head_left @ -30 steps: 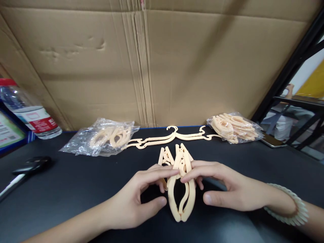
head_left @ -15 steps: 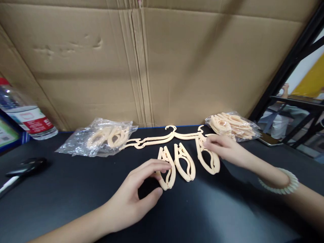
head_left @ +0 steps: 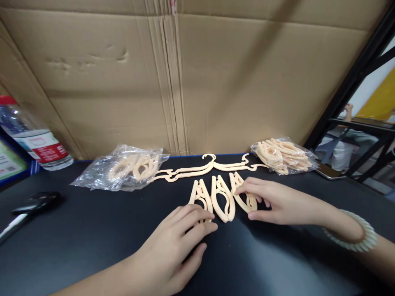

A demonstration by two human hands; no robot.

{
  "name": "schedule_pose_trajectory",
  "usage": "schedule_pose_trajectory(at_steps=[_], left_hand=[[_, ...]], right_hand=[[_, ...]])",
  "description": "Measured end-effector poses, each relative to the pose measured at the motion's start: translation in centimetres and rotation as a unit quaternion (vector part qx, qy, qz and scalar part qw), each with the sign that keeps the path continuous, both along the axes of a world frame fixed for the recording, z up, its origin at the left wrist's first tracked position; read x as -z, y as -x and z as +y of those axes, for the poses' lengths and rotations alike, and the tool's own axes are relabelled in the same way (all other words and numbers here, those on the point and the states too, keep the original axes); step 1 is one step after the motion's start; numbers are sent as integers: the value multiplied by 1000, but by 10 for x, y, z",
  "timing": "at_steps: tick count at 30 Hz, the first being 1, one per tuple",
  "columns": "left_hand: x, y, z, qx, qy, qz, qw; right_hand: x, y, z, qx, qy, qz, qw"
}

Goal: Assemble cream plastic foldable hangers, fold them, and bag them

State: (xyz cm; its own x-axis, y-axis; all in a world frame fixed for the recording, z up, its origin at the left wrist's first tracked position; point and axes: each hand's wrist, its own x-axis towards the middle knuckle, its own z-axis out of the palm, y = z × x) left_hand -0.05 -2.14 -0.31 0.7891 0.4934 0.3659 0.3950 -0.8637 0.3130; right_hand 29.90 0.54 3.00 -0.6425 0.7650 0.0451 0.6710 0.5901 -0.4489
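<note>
Three cream plastic folding hangers lie folded side by side on the black table. My left hand (head_left: 182, 238) reaches over the left folded hanger (head_left: 206, 196), fingers stretched out and covering its lower end. The middle folded hanger (head_left: 227, 196) lies untouched between my hands. My right hand (head_left: 277, 200) has its fingers and thumb around the right folded hanger (head_left: 241, 202), hiding part of it. Behind them, unfolded cream hangers (head_left: 194, 169) lie spread in a row, hooks pointing away from me.
A clear bag of folded hangers (head_left: 143, 167) lies at back left, another bag of hangers (head_left: 284, 155) at back right. A water bottle (head_left: 45, 146) and a black object with a white handle (head_left: 37, 202) stand left. Cardboard (head_left: 117, 90) walls the back. A person (head_left: 339, 142) is beyond the frame.
My right hand has moved the right folded hanger left, closer to the middle one. My left hand has shifted slightly, its fingers now lower over the left hanger.
</note>
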Motion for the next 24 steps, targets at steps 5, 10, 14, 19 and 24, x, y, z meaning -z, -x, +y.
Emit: schedule_pose_trajectory(at_steps=[5, 10, 14, 19, 24], left_hand=[[1, -1, 2, -33, 18, 6, 999], [3, 1, 9, -36, 21, -10, 999], [3, 3, 12, -18, 17, -19, 1000], [3, 4, 15, -8, -3, -15, 1000], [6, 6, 19, -20, 0, -32, 999]], right_hand=[[7, 10, -3, -38, -13, 17, 999], [13, 13, -1, -44, -46, 13, 998], [9, 12, -2, -54, -39, 7, 998], [6, 15, -4, -64, -28, 11, 997], [8, 17, -2, -69, -30, 20, 997]])
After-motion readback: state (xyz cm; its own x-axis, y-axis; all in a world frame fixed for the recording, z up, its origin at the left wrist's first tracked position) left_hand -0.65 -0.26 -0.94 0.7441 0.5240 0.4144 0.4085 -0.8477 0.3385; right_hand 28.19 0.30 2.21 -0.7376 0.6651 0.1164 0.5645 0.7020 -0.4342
